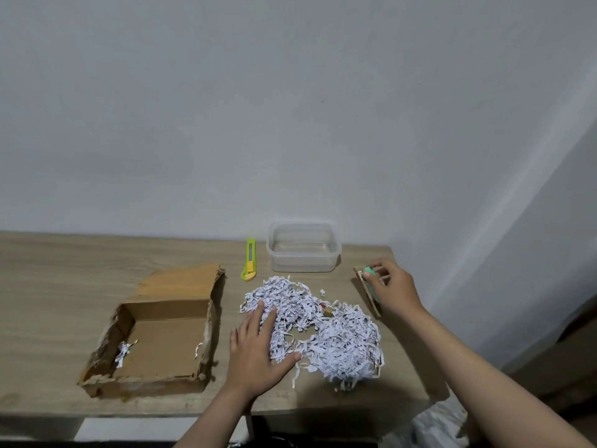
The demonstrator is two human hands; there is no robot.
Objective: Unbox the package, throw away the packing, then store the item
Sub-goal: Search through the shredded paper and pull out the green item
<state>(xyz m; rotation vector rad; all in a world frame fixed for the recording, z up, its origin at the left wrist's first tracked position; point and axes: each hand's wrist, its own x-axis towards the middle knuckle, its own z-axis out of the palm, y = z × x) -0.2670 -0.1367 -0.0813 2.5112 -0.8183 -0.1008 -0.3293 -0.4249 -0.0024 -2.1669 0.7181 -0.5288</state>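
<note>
- Bare wall backs the bench (64, 260); its left part lies free.
- Opened box (155, 337) sits near the front edge.
- Left hand (258, 347) lies flat, fingers spread, on shredded paper (342, 344).
- Right hand (392, 287) grips a flat packaged item (363, 279) near the right edge, beside a clear tub (303, 247).

Small item (327, 310) half-buried in shredded paper (342, 337) — perhaps a padlock; flat pack (368, 287) partly behind right hand (392, 287)
</note>
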